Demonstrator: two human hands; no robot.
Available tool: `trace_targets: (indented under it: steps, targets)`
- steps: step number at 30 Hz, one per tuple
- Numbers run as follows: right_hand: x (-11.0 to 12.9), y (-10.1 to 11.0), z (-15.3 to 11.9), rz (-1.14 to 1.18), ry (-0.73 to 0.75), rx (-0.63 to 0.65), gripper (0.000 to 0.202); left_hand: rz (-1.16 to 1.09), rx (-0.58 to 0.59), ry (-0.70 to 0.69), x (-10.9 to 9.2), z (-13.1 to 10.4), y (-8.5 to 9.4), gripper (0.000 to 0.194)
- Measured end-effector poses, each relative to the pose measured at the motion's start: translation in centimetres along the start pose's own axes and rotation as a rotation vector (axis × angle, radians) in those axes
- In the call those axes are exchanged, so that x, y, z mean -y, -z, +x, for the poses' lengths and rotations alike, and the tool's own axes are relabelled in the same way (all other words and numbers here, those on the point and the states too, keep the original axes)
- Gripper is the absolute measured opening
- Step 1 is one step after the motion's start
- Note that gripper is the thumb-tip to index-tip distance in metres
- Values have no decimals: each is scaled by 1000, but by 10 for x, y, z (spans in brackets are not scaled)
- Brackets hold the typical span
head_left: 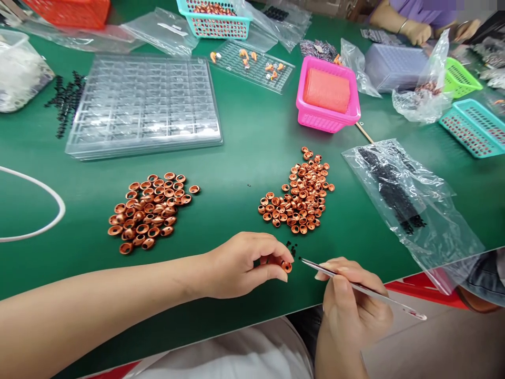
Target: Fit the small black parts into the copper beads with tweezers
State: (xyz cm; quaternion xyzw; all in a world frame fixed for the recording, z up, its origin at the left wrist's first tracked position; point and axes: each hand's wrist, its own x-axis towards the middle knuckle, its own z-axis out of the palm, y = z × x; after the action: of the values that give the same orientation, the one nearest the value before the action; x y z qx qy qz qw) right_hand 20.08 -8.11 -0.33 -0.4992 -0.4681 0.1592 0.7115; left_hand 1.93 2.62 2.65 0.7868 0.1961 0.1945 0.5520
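Observation:
Pinched between the thumb and fingers of my left hand [244, 263] is a small copper-coloured cup-shaped piece [286, 267] with a dark hole. My right hand [355, 297] grips metal tweezers [363, 288] like a pen, their tip pointing left. At that tip is a tiny black piece [300, 258]; whether the tips close on it I cannot tell. Several more tiny black bits [292, 247] lie just beyond my left fingertips. Beyond my hands is one pile of copper-coloured pieces [302, 197], and a second pile [150, 210] lies farther left.
A stack of clear compartment trays [145, 105] lies at the back left. Farther right stand a pink basket [328, 123] and a clear bag [434, 210] holding black strips. A white cable [59, 202] loops at the left edge. Across the table rests another person's hand [418, 32].

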Motion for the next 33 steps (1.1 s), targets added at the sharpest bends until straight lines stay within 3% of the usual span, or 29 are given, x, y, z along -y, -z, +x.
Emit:
trace_targets:
  steps: [20, 33]
  targets:
    - [-3, 2, -4, -1, 39, 15, 13, 33, 51, 8, -1, 0, 1, 9]
    - [1, 4, -7, -82, 156, 240, 37, 134, -42, -89, 3, -4, -3, 9]
